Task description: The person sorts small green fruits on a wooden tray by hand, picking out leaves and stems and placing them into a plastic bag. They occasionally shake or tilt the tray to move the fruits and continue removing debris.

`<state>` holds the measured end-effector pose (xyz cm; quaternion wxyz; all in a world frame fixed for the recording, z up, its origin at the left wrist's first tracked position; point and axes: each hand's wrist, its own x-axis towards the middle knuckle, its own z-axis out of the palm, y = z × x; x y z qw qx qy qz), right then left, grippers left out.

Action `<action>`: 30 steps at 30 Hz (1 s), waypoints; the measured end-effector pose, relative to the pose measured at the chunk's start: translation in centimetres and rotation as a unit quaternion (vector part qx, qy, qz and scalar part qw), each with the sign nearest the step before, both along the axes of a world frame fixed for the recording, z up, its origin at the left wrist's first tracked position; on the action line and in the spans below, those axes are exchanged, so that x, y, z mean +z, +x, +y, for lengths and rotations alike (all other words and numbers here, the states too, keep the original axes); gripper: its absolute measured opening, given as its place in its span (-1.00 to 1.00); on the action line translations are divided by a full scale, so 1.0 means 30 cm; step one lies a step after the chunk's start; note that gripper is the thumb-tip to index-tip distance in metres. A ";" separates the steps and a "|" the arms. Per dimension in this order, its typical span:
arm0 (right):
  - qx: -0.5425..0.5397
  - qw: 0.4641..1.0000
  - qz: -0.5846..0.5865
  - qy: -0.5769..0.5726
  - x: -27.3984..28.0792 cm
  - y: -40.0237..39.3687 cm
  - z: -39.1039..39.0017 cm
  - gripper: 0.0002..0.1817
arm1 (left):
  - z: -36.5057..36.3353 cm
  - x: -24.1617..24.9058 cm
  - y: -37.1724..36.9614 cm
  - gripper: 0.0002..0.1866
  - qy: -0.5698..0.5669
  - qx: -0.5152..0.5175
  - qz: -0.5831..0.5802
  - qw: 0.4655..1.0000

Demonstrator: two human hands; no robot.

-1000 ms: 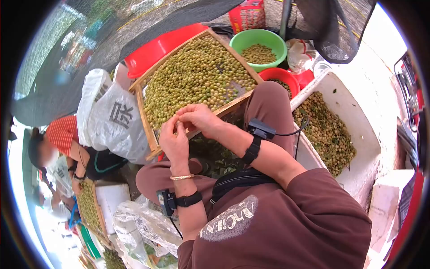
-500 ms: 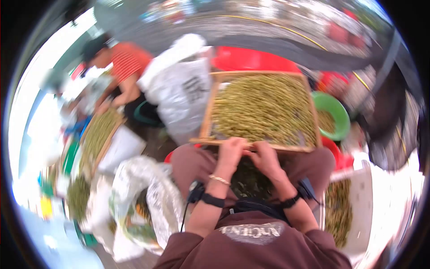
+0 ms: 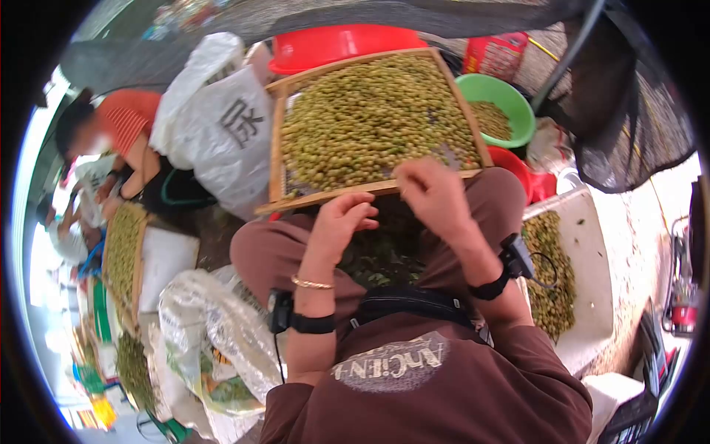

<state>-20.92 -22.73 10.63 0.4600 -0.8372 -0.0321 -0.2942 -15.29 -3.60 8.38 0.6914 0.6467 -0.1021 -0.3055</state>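
Note:
A wood-framed tray [image 3: 278, 152] with a mesh bottom rests at my knees, spread with small round green-brown fruits [image 3: 377, 118]. My left hand [image 3: 342, 223] is just below the tray's near edge, fingers loosely bent and apart, with nothing visible in them. At the near rim, right of the middle, is my right hand [image 3: 433, 191]. Its fingers are curled together by the fruits; whatever they hold, if anything, is too small to make out. Dark leafy bits [image 3: 381, 266] lie between my legs, under the hands.
Behind the tray is a red basin [image 3: 347, 46]; a green bowl [image 3: 521, 118] holds more fruits. A white foam box [image 3: 595, 259] of fruits stands at right. White sacks [image 3: 240, 137] and an open plastic bag [image 3: 188, 303] are at left. Another person [image 3: 133, 122] works beside a second tray [image 3: 138, 259].
My hands were close together at the tray's near edge; now they are apart, the left below the rim, the right over it. The view has shifted, so the tray appears higher and further left.

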 end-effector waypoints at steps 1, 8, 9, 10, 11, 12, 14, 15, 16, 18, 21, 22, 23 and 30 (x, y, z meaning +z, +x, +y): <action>-0.050 0.998 -0.025 0.029 0.040 -0.009 -0.045 -0.90 | 0.003 0.002 0.007 -0.75 0.021 -0.005 -0.004 1.000; -0.239 0.966 0.030 -0.100 -0.033 0.286 -0.757 -0.71 | 0.007 0.058 0.058 -0.72 0.012 0.026 -0.049 0.998; -0.274 0.938 0.046 -0.209 -0.087 0.338 -0.841 -0.68 | 0.014 0.069 0.069 -0.71 0.009 0.035 -0.066 0.997; -0.302 0.897 0.061 -0.316 -0.100 0.366 -0.869 -0.65 | 0.020 0.107 0.072 -0.70 0.019 0.049 -0.075 0.996; -0.300 0.897 0.067 -0.317 -0.119 0.398 -0.890 -0.65 | 0.032 0.125 0.084 -0.70 0.020 0.049 -0.069 0.996; -0.249 0.927 0.085 -0.267 -0.110 0.438 -0.872 -0.63 | 0.047 0.138 0.101 -0.72 0.011 0.075 -0.082 0.994; -0.155 0.961 0.129 -0.187 -0.113 0.519 -0.808 -0.60 | 0.075 0.172 0.143 -0.73 0.011 0.099 -0.091 0.991; -0.112 0.968 0.155 -0.159 -0.127 0.560 -0.771 -0.58 | 0.086 0.192 0.167 -0.72 0.010 0.121 -0.114 0.986; -0.113 0.968 0.162 -0.154 -0.161 0.605 -0.755 -0.58 | 0.096 0.214 0.194 -0.71 0.009 0.142 -0.136 0.980; -0.066 0.965 0.210 -0.145 -0.233 0.701 -0.733 -0.53 | 0.124 0.263 0.235 -0.70 0.016 0.152 -0.153 0.976; -0.086 0.942 0.291 -0.141 -0.370 0.852 -0.724 -0.41 | 0.155 0.288 0.320 -0.68 0.017 0.164 -0.175 0.971; -0.085 0.940 0.298 -0.142 -0.414 0.891 -0.692 -0.41 | 0.156 0.288 0.350 -0.68 0.016 0.160 -0.181 0.970; -0.124 0.922 0.326 -0.168 -0.461 0.930 -0.651 -0.33 | 0.147 0.284 0.379 -0.68 0.016 0.161 -0.174 0.971; -0.095 0.868 0.456 -0.172 -0.341 0.917 -0.242 -0.23 | -0.021 0.239 0.551 -0.69 0.067 0.086 -0.175 0.979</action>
